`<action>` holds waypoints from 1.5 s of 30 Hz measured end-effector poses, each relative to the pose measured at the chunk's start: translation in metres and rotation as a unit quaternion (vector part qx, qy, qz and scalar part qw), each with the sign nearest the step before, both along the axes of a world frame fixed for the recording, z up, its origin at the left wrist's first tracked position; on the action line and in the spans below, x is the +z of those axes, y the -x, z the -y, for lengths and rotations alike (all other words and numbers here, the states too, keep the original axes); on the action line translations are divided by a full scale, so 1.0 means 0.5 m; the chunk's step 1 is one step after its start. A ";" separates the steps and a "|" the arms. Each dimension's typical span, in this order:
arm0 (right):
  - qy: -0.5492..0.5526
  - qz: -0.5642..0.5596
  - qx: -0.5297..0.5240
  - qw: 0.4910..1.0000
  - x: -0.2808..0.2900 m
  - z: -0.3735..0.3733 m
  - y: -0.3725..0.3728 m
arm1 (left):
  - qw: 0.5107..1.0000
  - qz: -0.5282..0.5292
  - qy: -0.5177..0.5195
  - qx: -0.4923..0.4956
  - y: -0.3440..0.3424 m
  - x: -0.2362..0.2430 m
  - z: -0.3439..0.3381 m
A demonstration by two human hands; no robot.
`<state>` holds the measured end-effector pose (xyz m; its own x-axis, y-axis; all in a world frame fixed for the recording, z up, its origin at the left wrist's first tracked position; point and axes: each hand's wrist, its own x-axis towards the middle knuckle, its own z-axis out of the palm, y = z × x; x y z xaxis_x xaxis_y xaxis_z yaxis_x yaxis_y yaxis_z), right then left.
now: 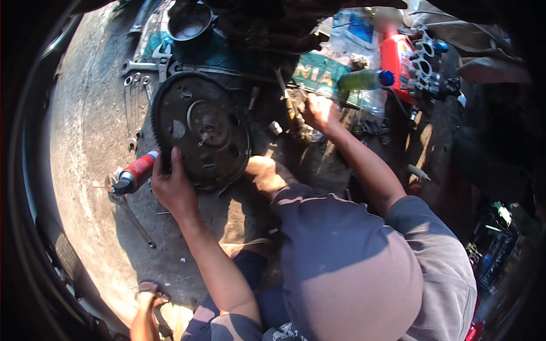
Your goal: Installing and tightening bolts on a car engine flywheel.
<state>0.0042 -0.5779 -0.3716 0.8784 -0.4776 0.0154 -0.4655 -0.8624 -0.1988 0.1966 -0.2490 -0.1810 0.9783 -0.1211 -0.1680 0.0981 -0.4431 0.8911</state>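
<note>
A large dark round flywheel plate [219,108] with a toothed rim and several holes stands tilted on the ground before me. My left hand [173,184] grips its lower left edge, the thumb lying on its face. My right hand [319,113] is farther off to the right, its fingers closed on something too small and shadowed to make out. Just left of those fingers lies a screwdriver [289,104] with a yellowish handle. A red spray can [139,169] with a black top lies beside my left hand.
Several spanners [128,105] and an adjustable wrench [162,59] lie left of the plate, near a metal bowl [185,31]. A long metal tool [136,220] lies nearer. Right are a green bottle [358,79], a red jug [393,65] and a metal engine part [424,65]. A sandalled foot [150,288] is lower left.
</note>
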 end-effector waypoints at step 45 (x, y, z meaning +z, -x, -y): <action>-0.399 0.354 -0.291 0.794 0.069 0.249 0.216 | 0.991 -0.102 -0.045 0.072 0.054 -0.082 -0.100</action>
